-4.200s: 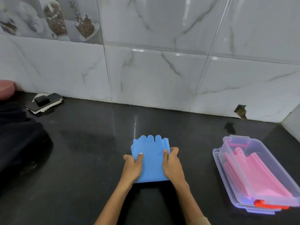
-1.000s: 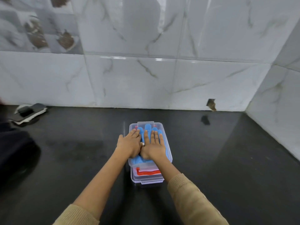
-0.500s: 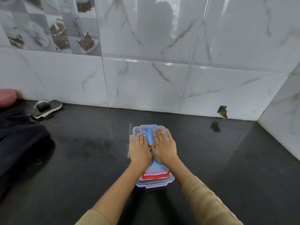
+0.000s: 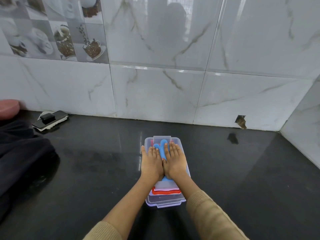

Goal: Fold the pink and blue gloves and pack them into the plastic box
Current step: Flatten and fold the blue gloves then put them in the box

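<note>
Near the lower centre of the frame, the plastic box is sitting on the dark surface, and both hands are lying flat inside it, side by side and touching along the thumbs. The left hand and the right hand are both spread with straight fingers, gripping nothing and pressing down on the blue gloves, whose finger ends are poking out past the fingertips toward the far end of the box. Beneath them, at the near end, a pale pink layer with a red-orange edge is showing, most likely the pink gloves already packed. Under the box a second clear plastic piece is jutting out toward the viewer, probably the lid, though that is hard to confirm.

The step in hand looks like flattening the blue gloves so they are settling below the rim. The packing seems nearly finished. The next move is likely calling for lifting both palms away slowly, watching that the springy gloves are not rising back up, then, if closing is wanted, sliding the lid free from underneath.

At the upper left, a phone is resting near the wall, with dark cloth beside it.
</note>
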The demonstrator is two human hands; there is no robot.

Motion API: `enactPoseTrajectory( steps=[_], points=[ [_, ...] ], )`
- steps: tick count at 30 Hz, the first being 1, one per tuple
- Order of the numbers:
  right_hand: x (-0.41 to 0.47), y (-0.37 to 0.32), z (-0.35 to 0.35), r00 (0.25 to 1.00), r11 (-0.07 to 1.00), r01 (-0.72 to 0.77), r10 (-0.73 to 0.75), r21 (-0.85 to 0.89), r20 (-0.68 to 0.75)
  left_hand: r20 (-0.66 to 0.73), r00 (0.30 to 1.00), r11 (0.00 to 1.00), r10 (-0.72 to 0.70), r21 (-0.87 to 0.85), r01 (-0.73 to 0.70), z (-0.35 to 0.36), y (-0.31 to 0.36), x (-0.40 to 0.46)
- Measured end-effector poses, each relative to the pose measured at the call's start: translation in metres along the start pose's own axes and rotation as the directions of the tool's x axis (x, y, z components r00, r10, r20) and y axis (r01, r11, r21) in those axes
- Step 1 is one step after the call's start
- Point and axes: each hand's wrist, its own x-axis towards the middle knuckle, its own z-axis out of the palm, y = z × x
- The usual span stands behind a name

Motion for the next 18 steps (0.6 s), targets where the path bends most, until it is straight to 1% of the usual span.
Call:
enactPoseTrajectory(
  steps=[2, 3, 4, 5, 6, 7, 8, 9, 10, 11, 12, 14, 15, 16, 18],
  points=[
    [-0.002, 0.003, -0.002, 0.997, 0.997, 0.039, -0.034, 0.061, -0.075, -0.121, 0.993, 0.985, 0.011, -0.169, -0.032, -0.002, -0.003, -0.001],
    [-0.003, 0.006, -0.004, 0.988, 0.99, 0.061, -0.042, 0.125, -0.15, -0.197, 0.98, 0.953, -0.003, -0.297, -0.057, -0.003, -0.005, -0.001],
    [-0.004, 0.009, -0.005, 0.97, 0.968, 0.083, -0.024, 0.235, -0.244, -0.272, 0.961, 0.884, -0.047, -0.459, -0.087, -0.005, -0.007, -0.001],
    [-0.006, 0.014, -0.007, 0.944, 0.918, 0.106, 0.028, 0.381, -0.329, -0.334, 0.934, 0.772, -0.129, -0.625, -0.117, -0.006, -0.01, -0.003],
    [-0.008, 0.019, -0.006, 0.919, 0.833, 0.124, 0.109, 0.54, -0.379, -0.365, 0.899, 0.627, -0.243, -0.766, -0.142, -0.006, -0.014, -0.004],
    [-0.011, 0.025, -0.005, 0.907, 0.699, 0.137, 0.196, 0.702, -0.372, -0.344, 0.867, 0.463, -0.359, -0.873, -0.155, -0.004, -0.018, -0.007],
    [-0.015, 0.029, -0.002, 0.917, 0.501, 0.142, 0.258, 0.854, -0.304, -0.268, 0.856, 0.284, -0.441, -0.947, -0.15, -0.002, -0.022, -0.01],
    [-0.02, 0.033, 0.0, 0.941, 0.244, 0.126, 0.279, 0.961, -0.194, -0.155, 0.867, 0.093, -0.473, -0.988, -0.126, 0.0, -0.025, -0.014],
    [-0.025, 0.035, 0.003, 0.961, -0.024, 0.083, 0.265, 0.996, -0.074, -0.026, 0.889, -0.085, -0.457, -0.994, -0.072, 0.002, -0.026, -0.017],
    [-0.03, 0.036, 0.006, 0.972, -0.223, 0.02, 0.231, 0.975, 0.033, 0.091, 0.91, -0.217, -0.404, -0.976, 0.001, 0.004, -0.025, -0.02],
    [-0.033, 0.035, 0.01, 0.976, -0.328, -0.039, 0.192, 0.944, 0.107, 0.181, 0.923, -0.291, -0.34, -0.953, 0.079, 0.006, -0.023, -0.023],
    [-0.036, 0.033, 0.017, 0.98, -0.406, -0.102, 0.117, 0.908, 0.162, 0.292, 0.93, -0.416, -0.222, -0.891, 0.181, 0.011, -0.017, -0.025],
    [-0.036, 0.033, 0.019, 0.981, -0.425, -0.112, 0.096, 0.898, 0.167, 0.329, 0.929, -0.481, -0.169, -0.851, 0.214, 0.011, -0.016, -0.026],
    [-0.036, 0.033, 0.019, 0.982, -0.43, -0.12, 0.082, 0.895, 0.171, 0.356, 0.926, -0.521, -0.123, -0.818, 0.245, 0.011, -0.017, -0.027],
    [-0.037, 0.034, 0.017, 0.983, -0.421, -0.137, 0.058, 0.897, 0.177, 0.381, 0.922, -0.53, -0.07, -0.797, 0.289, 0.009, -0.019, -0.027]
  ],
)
